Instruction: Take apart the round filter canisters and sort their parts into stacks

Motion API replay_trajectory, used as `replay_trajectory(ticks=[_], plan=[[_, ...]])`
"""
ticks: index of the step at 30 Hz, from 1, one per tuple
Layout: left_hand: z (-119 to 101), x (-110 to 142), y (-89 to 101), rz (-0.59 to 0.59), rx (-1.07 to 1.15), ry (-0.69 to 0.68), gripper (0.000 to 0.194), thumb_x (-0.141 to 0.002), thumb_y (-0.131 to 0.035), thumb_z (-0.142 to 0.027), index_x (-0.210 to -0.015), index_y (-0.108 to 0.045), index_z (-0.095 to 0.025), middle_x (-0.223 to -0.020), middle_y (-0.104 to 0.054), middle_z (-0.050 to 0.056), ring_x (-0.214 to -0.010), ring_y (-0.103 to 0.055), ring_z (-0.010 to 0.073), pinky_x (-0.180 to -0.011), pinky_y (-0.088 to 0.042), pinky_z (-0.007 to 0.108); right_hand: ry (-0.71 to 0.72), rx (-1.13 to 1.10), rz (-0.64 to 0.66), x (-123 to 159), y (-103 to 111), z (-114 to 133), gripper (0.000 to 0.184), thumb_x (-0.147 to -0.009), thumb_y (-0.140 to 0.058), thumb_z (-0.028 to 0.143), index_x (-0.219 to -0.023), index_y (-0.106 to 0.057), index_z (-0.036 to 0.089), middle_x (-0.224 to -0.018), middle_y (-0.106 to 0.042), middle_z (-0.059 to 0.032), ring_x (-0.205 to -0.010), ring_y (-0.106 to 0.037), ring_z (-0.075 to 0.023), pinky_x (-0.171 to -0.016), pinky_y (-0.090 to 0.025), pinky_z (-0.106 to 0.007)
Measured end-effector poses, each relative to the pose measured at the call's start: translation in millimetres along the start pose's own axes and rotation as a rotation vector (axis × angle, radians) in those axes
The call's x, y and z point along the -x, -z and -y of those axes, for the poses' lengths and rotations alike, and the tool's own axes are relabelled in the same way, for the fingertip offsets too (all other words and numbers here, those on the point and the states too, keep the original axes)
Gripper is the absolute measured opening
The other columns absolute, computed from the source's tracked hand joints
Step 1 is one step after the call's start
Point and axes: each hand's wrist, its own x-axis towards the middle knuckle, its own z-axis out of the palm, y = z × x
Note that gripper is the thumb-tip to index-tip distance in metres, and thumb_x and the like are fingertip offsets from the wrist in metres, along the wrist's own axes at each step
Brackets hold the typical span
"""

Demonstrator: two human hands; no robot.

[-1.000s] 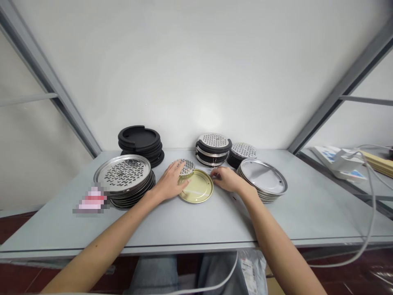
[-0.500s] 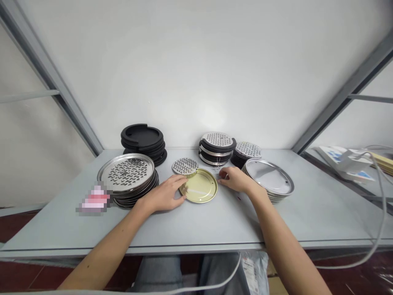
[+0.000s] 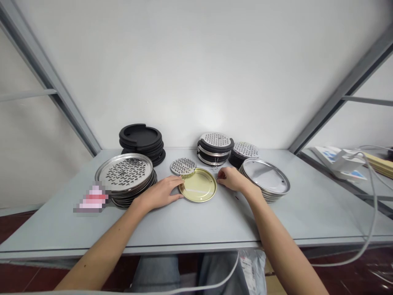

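A shallow gold-coloured round metal lid (image 3: 199,189) lies on the table in front of me. My left hand (image 3: 164,191) is at its left edge, fingers stretched over the rim and thumb beside it. Just behind, a small round grater disc (image 3: 183,166) lies against the lid's back left edge. To the right of the lid, my right hand (image 3: 231,179) rests low over the table. Its fingers are curled together, and whatever they may hold is hidden.
On the left are a stack of metal rings with a grater plate (image 3: 124,174) on top and a black ring stack (image 3: 141,137). Behind stand grater-topped stacks (image 3: 216,140) (image 3: 245,150). Silver lids (image 3: 265,175) are piled right. A white cable (image 3: 375,209) hangs at the far right.
My left hand has drawn back from the grater disc to the lid's left edge, uncovering the disc. My right hand stays curled beside the lid, now slightly farther from its rim.
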Motion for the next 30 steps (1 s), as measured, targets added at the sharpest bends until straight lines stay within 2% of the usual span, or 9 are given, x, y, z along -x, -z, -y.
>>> replay_trajectory(ticks=[3,5,9,12,16,19,22,26,30], plan=[[-2.9,-2.5,-5.2,-0.048,-0.031,0.007,0.036,-0.085,-0.064,-0.038,-0.117,-0.06,-0.022,-0.111,-0.065,0.007,-0.106,-0.058,0.0232,-0.094,-0.046,0.036,-0.005,-0.006,-0.045,0.2,1.7,-0.3,0.009,-0.073,-0.067,0.019,-0.083,-0.066,0.017,-0.078,-0.071,-0.0062,-0.07,-0.063,-0.0182,-0.061,-0.043,-0.025],[-5.1,-5.0,-12.6,-0.118,-0.071,0.019,0.041,-0.082,-0.068,-0.042,-0.115,-0.062,-0.02,-0.109,-0.066,0.008,-0.105,-0.058,0.0248,-0.093,-0.047,0.038,0.017,-0.015,-0.119,1.2,4.9,2.2,0.011,-0.076,-0.065,0.019,-0.086,-0.067,0.018,-0.079,-0.071,-0.0057,-0.07,-0.063,-0.0178,-0.061,-0.043,-0.025],[-8.6,-12.6,-30.7,-0.263,-0.11,0.027,0.041,-0.08,-0.07,-0.041,-0.113,-0.063,-0.017,-0.11,-0.066,0.009,-0.103,-0.058,0.0254,-0.093,-0.048,0.041,0.19,-0.07,-0.261,2.7,6.8,16.0,0.012,-0.082,-0.06,0.021,-0.087,-0.07,0.02,-0.082,-0.072,-0.0046,-0.07,-0.062,-0.0165,-0.065,-0.043,-0.025],[-8.1,-17.3,-33.8,-0.257,-0.084,-0.033,0.039,-0.081,-0.071,-0.034,-0.115,-0.062,-0.018,-0.119,-0.061,0.01,-0.11,-0.055,0.0245,-0.096,-0.047,0.039,0.369,-0.178,-0.241,2.1,-2.8,32.1,0.015,-0.084,-0.058,0.022,-0.088,-0.072,0.019,-0.083,-0.072,-0.0045,-0.07,-0.062,-0.0156,-0.066,-0.044,-0.025],[-0.9,-15.1,-20.9,-0.242,-0.122,-0.077,0.041,-0.081,-0.07,-0.027,-0.12,-0.061,-0.019,-0.129,-0.054,0.011,-0.122,-0.046,0.026,-0.105,-0.04,0.043,0.514,-0.231,-0.219,0.4,-21.2,49.4,0.018,-0.084,-0.057,0.014,-0.088,-0.074,0.018,-0.087,-0.07,-0.0067,-0.08,-0.062,-0.0174,-0.074,-0.046,-0.028],[5.8,-11.3,-15.3,-0.257,-0.154,-0.064,0.039,-0.081,-0.069,-0.026,-0.119,-0.062,-0.019,-0.132,-0.052,0.011,-0.127,-0.041,0.0273,-0.108,-0.037,0.045,0.515,-0.25,-0.23,-0.2,-29.7,54.7,0.019,-0.083,-0.057,0.014,-0.089,-0.074,0.018,-0.087,-0.068,-0.0068,-0.079,-0.061,-0.0168,-0.073,-0.046,-0.028],[8.6,-12.0,-19.8,-0.244,-0.165,-0.061,0.028,-0.083,-0.068,-0.026,-0.109,-0.067,-0.018,-0.13,-0.054,0.011,-0.127,-0.041,0.0275,-0.107,-0.037,0.045,0.487,-0.287,-0.219,-0.8,-34.7,55.8,0.018,-0.084,-0.057,0.015,-0.09,-0.074,0.018,-0.083,-0.068,-0.0053,-0.073,-0.06,-0.0151,-0.07,-0.045,-0.027],[6.6,-18.4,-29.1,-0.257,-0.147,-0.043,0.011,-0.085,-0.065,-0.025,-0.092,-0.072,-0.019,-0.116,-0.061,0.008,-0.119,-0.046,0.0256,-0.103,-0.041,0.043,0.468,-0.316,-0.202,-2.6,-41.8,55.9,0.019,-0.08,-0.059,0.012,-0.087,-0.075,0.02,-0.085,-0.069,-0.004,-0.072,-0.06,-0.0142,-0.069,-0.045,-0.026],[4.8,-21.8,-33.0,-0.277,-0.142,-0.009,0.009,-0.084,-0.067,-0.027,-0.083,-0.071,-0.02,-0.107,-0.063,0.006,-0.112,-0.05,0.0246,-0.098,-0.043,0.043,0.442,-0.379,-0.121,-3.8,-45.1,56.1,0.018,-0.079,-0.06,0.014,-0.083,-0.076,0.02,-0.083,-0.071,-0.003,-0.065,-0.06,-0.0123,-0.062,-0.044,-0.023]])
